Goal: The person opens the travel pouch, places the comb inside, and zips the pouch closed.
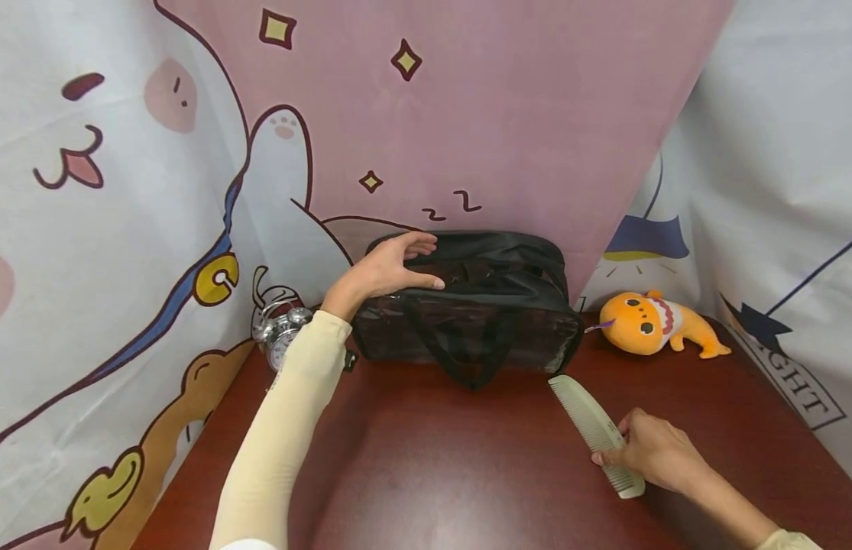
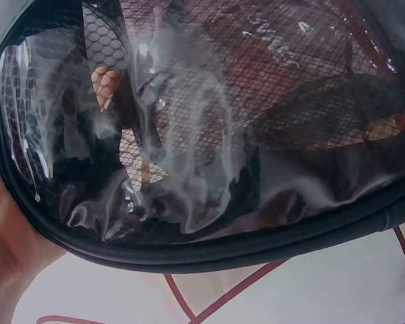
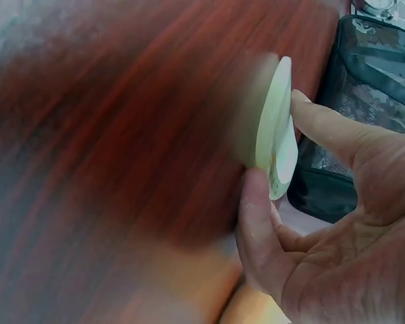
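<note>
A black zip bag (image 1: 467, 328) with clear plastic panels and a dangling strap stands at the back of the table. At its top left my left hand (image 1: 391, 267) reaches over with fingers and thumb spread wide apart. The left wrist view shows the bag's clear panel (image 2: 202, 155) close up, with the left hand (image 2: 13, 250) along its edge. My right hand (image 1: 662, 451) pinches a pale green comb (image 1: 587, 412) near its lower end, between thumb and fingers. In the right wrist view the comb (image 3: 273, 128) is seen edge-on, above the wooden tabletop.
An orange shark plush (image 1: 646, 325) lies right of the bag. A silver twin-bell alarm clock (image 1: 277, 340) stands at the left, partly behind the left forearm, with a small dark object (image 1: 350, 360) beside it. Printed cloth (image 1: 522, 114) hangs around the reddish-brown table (image 1: 426, 458).
</note>
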Demonstrator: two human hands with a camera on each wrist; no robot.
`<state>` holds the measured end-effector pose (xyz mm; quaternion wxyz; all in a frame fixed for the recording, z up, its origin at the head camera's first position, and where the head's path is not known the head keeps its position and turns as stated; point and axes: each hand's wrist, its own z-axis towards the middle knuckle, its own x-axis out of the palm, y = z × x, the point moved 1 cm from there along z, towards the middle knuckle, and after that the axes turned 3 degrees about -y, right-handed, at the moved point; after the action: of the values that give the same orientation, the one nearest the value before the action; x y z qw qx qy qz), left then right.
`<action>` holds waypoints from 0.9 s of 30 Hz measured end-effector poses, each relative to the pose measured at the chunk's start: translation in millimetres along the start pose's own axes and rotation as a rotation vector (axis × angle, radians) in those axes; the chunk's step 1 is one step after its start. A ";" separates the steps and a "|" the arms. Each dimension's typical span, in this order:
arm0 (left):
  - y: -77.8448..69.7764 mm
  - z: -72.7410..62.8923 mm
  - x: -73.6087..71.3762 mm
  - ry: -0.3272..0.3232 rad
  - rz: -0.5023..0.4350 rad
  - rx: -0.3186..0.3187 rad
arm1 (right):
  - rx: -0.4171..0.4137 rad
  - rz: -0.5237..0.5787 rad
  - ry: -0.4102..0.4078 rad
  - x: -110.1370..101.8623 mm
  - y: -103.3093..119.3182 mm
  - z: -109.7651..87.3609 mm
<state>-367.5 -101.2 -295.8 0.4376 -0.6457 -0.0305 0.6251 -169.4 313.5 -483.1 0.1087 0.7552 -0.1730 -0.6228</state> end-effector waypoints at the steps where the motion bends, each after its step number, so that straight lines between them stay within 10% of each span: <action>1: 0.0 -0.3 -0.1 0.001 -0.001 0.000 | -0.006 -0.002 -0.006 0.1 -0.1 -0.2; 27: 3.7 -1.8 1.7 -0.006 -0.003 0.020 | -0.050 0.380 0.113 -3.4 -19.5 4.6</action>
<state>-367.5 -103.4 -299.6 0.4449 -0.6393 -0.0262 0.6267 -172.0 333.0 -488.4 0.2525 0.7397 -0.2904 -0.5520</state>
